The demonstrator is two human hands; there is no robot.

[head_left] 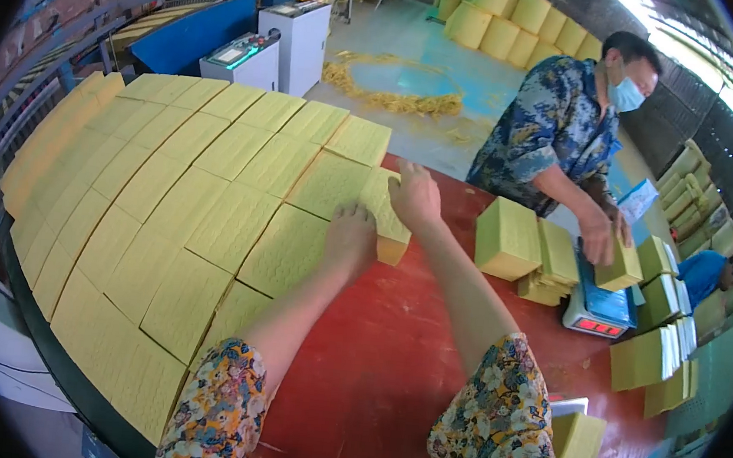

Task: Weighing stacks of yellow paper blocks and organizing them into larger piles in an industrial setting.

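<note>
A stack of yellow paper (380, 197) stands at the right edge of a broad field of similar stacks (215, 163), slightly out of line with them. My left hand (351, 238) is closed, its curled fingers against the near left side of this stack. On the opposite side, my right hand (415, 197) presses its bent fingers against the stack's right side. Both hands seem to grip it between them, though some fingertips are hidden. The stack's front face shows over the red tabletop (364, 351).
Across the table a masked co-worker (559, 124) handles a yellow stack (619, 267) on a digital scale (596, 312). More yellow stacks (507, 239) stand beside it. Behind are control cabinets (294, 44), scrap strips (395, 101) on the floor and large yellow rolls (488, 30).
</note>
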